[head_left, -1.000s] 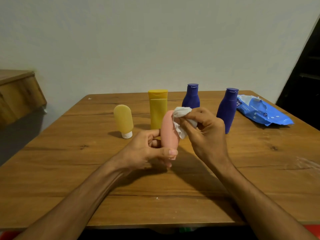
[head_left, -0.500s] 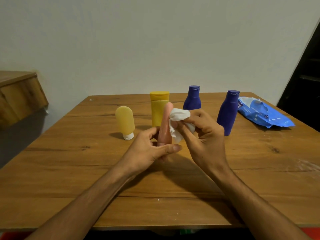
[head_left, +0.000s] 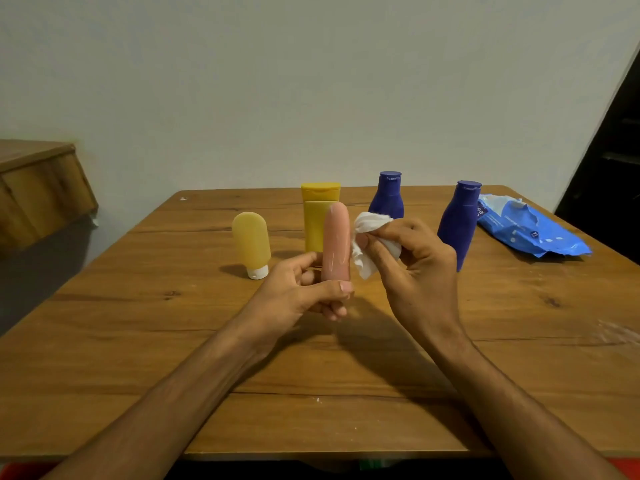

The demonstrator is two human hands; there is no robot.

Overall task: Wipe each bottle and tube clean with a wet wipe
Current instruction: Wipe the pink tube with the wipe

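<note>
My left hand grips the lower end of a pink tube and holds it upright above the table. My right hand pinches a crumpled white wet wipe right beside the tube's right side. Behind them stand a pale yellow tube on its white cap, a yellow bottle and two dark blue bottles.
A blue wet-wipe pack lies at the back right of the wooden table. A wooden cabinet juts in at the left. A dark doorway is at the far right.
The pink tube has been turned in my left hand, showing its narrow side. The wipe has come off its top and now sits beside it.
</note>
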